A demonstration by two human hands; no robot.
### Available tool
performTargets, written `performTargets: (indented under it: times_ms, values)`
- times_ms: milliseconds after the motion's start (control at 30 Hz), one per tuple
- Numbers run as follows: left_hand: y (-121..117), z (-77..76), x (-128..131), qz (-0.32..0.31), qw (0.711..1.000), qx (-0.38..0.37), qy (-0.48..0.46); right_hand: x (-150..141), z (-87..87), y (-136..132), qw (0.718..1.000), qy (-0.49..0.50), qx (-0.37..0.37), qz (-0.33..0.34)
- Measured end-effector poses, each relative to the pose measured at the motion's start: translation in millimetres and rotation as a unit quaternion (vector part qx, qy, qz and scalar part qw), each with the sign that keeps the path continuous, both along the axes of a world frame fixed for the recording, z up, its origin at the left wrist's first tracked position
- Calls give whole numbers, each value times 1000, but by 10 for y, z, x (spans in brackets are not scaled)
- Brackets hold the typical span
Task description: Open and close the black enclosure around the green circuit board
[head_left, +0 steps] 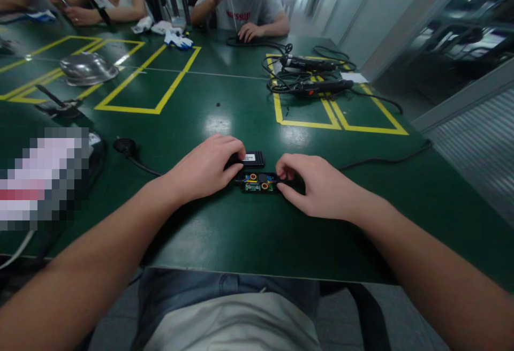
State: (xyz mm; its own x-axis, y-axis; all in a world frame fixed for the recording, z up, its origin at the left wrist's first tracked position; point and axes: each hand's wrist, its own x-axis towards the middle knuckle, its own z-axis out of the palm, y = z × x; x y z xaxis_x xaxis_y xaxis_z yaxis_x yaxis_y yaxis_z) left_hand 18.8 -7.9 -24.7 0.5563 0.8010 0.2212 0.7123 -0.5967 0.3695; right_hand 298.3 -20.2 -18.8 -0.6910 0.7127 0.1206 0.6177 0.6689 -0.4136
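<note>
An open black power adapter case (246,189) lies on the green table in front of me, its circuit board with copper-wound coils facing up. Just behind it is the black casing cover (259,159), which bears a white label. My left hand (209,166) is closed, with thumb and forefinger around the cover's left end. Curled at the right end of the open case, my right hand (317,182) has thumb and fingertips on its edge, where a cable leaves. A black power cord with a plug (125,146) runs under my left wrist.
Black corded tools (317,75) lie within yellow tape at the back right. A metal bowl (88,67) stands at the left, near a dark clamp-like object (60,104). White gloves (176,38) lie farther back. Several people sit across the table (241,244).
</note>
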Motion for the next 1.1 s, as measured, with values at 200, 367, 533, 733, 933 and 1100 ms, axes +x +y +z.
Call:
performTargets:
  times_ms: [200,367,533,733,933,1100]
  values:
    - [-162,194,16,-38,999,-6,-10,-9,24,11,1000,-5,-18,3]
    - [-207,230,43,-46,991,-94,82,-21,42,2,999,-7,-46,-4]
    - [-206,260,51,-48,990,-119,53,-25,42,-8,999,11,-43,-1]
    - [-204,355,-15,-49,991,-127,18,11,104,-10,997,49,-53,2]
    - [-173,341,-29,-52,984,-167,20,26,86,20,996,25,-83,4]
    - [-113,307,-87,-70,984,-160,22,38,59,35,996,14,-92,-4]
